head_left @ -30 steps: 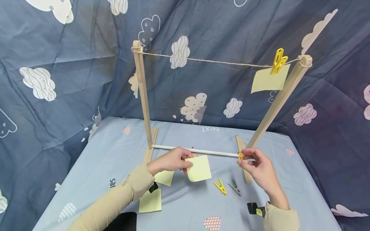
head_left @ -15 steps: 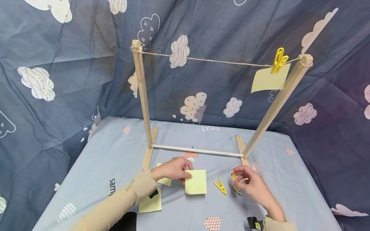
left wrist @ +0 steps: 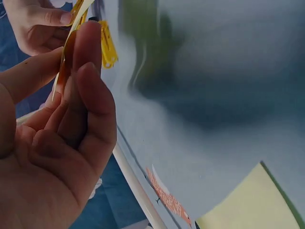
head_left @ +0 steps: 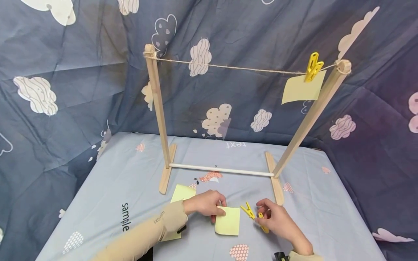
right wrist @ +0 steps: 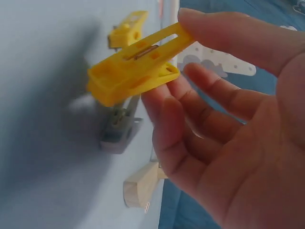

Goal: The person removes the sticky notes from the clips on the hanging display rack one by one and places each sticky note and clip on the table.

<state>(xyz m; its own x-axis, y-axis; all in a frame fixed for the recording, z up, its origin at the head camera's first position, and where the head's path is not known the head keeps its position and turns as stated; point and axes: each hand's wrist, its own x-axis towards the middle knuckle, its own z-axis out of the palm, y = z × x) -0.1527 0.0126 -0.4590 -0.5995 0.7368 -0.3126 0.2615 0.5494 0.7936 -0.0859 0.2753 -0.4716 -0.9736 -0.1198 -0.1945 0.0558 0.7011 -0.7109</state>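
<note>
My left hand [head_left: 206, 203] pinches a pale yellow sticky note [head_left: 228, 222] by its upper left corner, thumb on the front and fingers behind. In the left wrist view the note [left wrist: 66, 43] shows edge-on between thumb and fingers. Just to the right, my right hand [head_left: 279, 220] holds a yellow clothespin [right wrist: 136, 62] by its handle ends between thumb and fingers. A second yellow clothespin [head_left: 247, 210] lies on the cloth between the hands. The grey clothespin [right wrist: 121, 131] shows below the held one in the right wrist view; the right hand hides it in the head view.
Behind the hands stands a wooden frame [head_left: 160, 112] with a string [head_left: 228, 66] across its top. Another sticky note [head_left: 301, 90] hangs there from a yellow clothespin [head_left: 312, 69]. Two more notes lie left, one behind the forearm [head_left: 183, 192], one partly under the sleeve [head_left: 172, 237].
The right hand has come down and toward me with the clothespin, from beside the frame's right foot. The left hand has lowered the note toward the front and slightly right.
</note>
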